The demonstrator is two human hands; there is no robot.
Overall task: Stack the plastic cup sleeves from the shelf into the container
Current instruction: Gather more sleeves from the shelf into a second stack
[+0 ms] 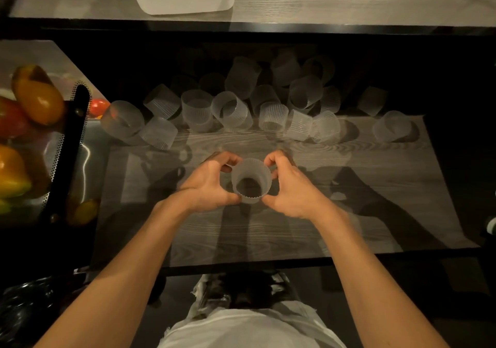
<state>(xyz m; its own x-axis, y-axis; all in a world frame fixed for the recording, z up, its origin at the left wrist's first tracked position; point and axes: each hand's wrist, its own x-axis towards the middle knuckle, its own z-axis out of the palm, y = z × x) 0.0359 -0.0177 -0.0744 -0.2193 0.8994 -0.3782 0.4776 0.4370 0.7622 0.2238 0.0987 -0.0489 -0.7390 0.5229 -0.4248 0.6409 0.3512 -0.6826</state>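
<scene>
A ribbed, translucent plastic cup sleeve (251,170) is held between both hands above the lower wooden shelf (349,213), its opening facing me. My left hand (212,183) pinches its left side and my right hand (291,186) pinches its right side. Several more cup sleeves (230,111) lie scattered, some tipped over, along the back of the shelf. The white container (185,1) sits on the upper surface at the top of the view, only its near part visible.
A black perforated basket (68,149) with orange and red peppers (37,95) stands at the left. One lone sleeve (393,130) rests at the right of the shelf. The dark front edge of the upper surface (268,26) overhangs the shelf. My white-clothed lap is below.
</scene>
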